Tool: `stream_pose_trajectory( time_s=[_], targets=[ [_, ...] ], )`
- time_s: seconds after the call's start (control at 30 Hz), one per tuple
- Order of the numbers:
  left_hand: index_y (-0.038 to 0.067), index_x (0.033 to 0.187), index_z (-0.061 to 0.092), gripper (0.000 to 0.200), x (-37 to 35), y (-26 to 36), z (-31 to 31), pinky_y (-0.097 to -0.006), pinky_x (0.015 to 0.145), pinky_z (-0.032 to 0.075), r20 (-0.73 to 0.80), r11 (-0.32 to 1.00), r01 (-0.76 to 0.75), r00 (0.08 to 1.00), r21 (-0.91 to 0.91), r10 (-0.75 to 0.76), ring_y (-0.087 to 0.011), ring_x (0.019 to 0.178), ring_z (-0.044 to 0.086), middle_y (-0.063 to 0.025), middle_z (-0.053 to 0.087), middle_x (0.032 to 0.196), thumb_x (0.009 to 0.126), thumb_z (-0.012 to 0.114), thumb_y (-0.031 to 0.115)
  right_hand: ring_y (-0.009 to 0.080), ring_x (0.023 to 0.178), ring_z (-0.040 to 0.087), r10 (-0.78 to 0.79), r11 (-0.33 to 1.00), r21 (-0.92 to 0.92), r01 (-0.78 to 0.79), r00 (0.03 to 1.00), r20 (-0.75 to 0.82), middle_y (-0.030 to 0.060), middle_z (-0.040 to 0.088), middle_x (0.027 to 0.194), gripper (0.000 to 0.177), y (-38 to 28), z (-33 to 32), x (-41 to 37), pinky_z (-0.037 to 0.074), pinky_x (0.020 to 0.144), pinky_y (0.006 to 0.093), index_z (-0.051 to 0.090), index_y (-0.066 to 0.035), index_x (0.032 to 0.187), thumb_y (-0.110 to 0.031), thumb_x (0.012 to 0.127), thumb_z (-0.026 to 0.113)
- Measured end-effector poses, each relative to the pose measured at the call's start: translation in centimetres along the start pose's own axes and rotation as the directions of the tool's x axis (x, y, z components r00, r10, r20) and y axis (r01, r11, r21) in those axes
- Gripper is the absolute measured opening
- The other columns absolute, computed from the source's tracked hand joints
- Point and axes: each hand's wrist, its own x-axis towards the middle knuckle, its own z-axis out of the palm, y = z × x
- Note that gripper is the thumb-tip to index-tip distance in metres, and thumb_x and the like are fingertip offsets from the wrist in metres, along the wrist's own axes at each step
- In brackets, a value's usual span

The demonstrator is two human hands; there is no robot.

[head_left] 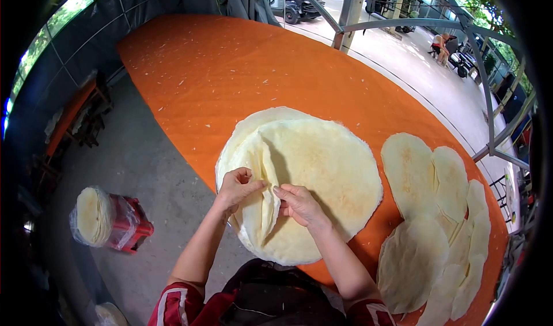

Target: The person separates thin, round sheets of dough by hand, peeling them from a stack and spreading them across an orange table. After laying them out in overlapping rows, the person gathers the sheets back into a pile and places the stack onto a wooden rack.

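A stack of large, thin round flatbreads (328, 170) lies on the orange table in front of me. Over its left part, one flatbread (253, 210) is lifted and folded into upright pleats. My left hand (235, 189) pinches the fold from the left, thumb against the edge. From the right, my right hand (300, 204) grips the same fold between thumb and fingers. Both hands are close together, and some fingertips are hidden behind the sheet.
More flatbreads (412, 257) overlap on the table's right side. The orange tabletop (230, 66) carries scattered crumbs. On the floor at left, a red stool (135, 225) stands beside a plastic-wrapped flatbread stack (92, 216). A person (442, 48) sits far off. Metal posts border the right.
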Motion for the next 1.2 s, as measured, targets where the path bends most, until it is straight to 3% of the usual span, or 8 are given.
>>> stream_pose_trajectory(
  time_s=[0.1,0.23,0.33,0.43,0.73,1.1,1.13,1.2],
  targets=[
    [-0.001,0.076,0.056,0.012,0.2,-0.3,-0.6,-0.0220,0.055,0.044,0.037,0.988,0.038,0.999,-0.150,-0.033,-0.0081,0.061,0.051,-0.0026,0.056,0.071,0.072,0.062,0.008,0.0136,0.066,0.058,-0.106,0.943,-0.328,0.058,0.986,-0.130,0.0059,0.058,0.070,0.026,1.4,-0.5,1.3,0.047,0.057,0.0280,0.051,0.000,0.086,-0.025,0.082,0.056],
    [-0.003,0.081,0.058,0.015,0.1,-0.1,-0.1,-0.0237,0.054,0.045,-0.001,0.965,0.070,0.997,-0.252,-0.073,-0.0105,0.061,0.053,-0.0052,0.059,0.073,0.076,0.056,0.011,0.0147,0.053,0.050,-0.713,0.076,-0.983,0.170,0.698,0.065,0.0073,0.050,0.056,0.021,1.0,3.0,0.5,0.041,0.049,0.0305,0.048,0.004,0.077,-0.016,0.076,0.055],
    [-0.005,0.085,0.058,0.018,0.2,0.1,-1.0,-0.0253,0.053,0.045,-0.183,0.961,0.159,0.976,0.228,-0.118,-0.0133,0.061,0.055,-0.0073,0.060,0.075,0.076,0.057,0.010,0.0148,0.053,0.051,-0.416,0.800,-0.546,0.249,0.886,-0.205,0.0066,0.053,0.059,0.016,1.3,-0.3,2.6,0.041,0.050,0.0327,0.049,0.003,0.075,-0.012,0.076,0.054],
    [-0.008,0.091,0.056,0.022,1.1,-1.7,-2.7,-0.0320,0.063,0.051,0.004,0.925,0.163,0.985,-0.344,-0.172,-0.0211,0.071,0.060,-0.0134,0.061,0.084,0.081,0.054,0.011,0.0184,0.078,0.058,-0.282,0.959,-0.052,0.279,0.919,-0.274,0.0111,0.059,0.090,0.023,-2.5,-3.4,-1.7,0.047,0.071,0.0315,0.052,0.005,0.097,-0.003,0.076,0.054],
    [-0.004,0.088,0.056,0.015,1.3,-2.2,-3.7,-0.0311,0.065,0.050,-0.001,0.920,0.180,0.981,-0.347,-0.193,-0.0209,0.070,0.061,-0.0126,0.062,0.082,0.082,0.051,0.008,0.0201,0.072,0.061,-0.526,0.841,-0.339,0.422,0.785,-0.327,0.0111,0.061,0.083,0.018,-25.9,-11.8,-13.6,0.050,0.067,0.0311,0.060,0.003,0.086,-0.004,0.071,0.056],
    [-0.003,0.089,0.057,0.016,0.8,-2.6,-3.7,-0.0263,0.063,0.046,-0.048,0.968,0.031,0.998,-0.248,-0.044,-0.0157,0.068,0.058,-0.0081,0.061,0.081,0.081,0.052,0.010,0.0183,0.069,0.059,-0.872,0.339,-0.431,0.836,0.107,-0.477,0.0102,0.059,0.078,0.020,-39.2,-36.5,-26.3,0.050,0.061,0.0285,0.058,-0.001,0.085,-0.015,0.070,0.059],
    [-0.003,0.089,0.057,0.016,0.4,-2.4,-3.9,-0.0262,0.063,0.046,-0.011,0.961,0.014,1.000,-0.278,-0.017,-0.0156,0.068,0.058,-0.0081,0.061,0.081,0.081,0.052,0.010,0.0181,0.069,0.059,-0.847,0.355,-0.527,0.772,0.027,-0.530,0.0103,0.059,0.077,0.021,-37.4,-40.6,-26.7,0.050,0.061,0.0283,0.058,-0.001,0.085,-0.015,0.070,0.059],
    [-0.004,0.097,0.055,0.021,-0.8,-0.4,-1.3,-0.0272,0.070,0.047,-0.013,0.960,0.010,1.000,-0.279,-0.015,-0.0165,0.076,0.059,-0.0095,0.061,0.088,0.081,0.052,0.010,0.0233,0.062,0.057,-0.805,0.567,-0.770,-0.292,0.004,-0.594,0.0117,0.060,0.078,0.027,-30.9,-45.9,-27.6,0.048,0.059,0.0342,0.049,0.001,0.091,-0.017,0.073,0.057]
  ],
)
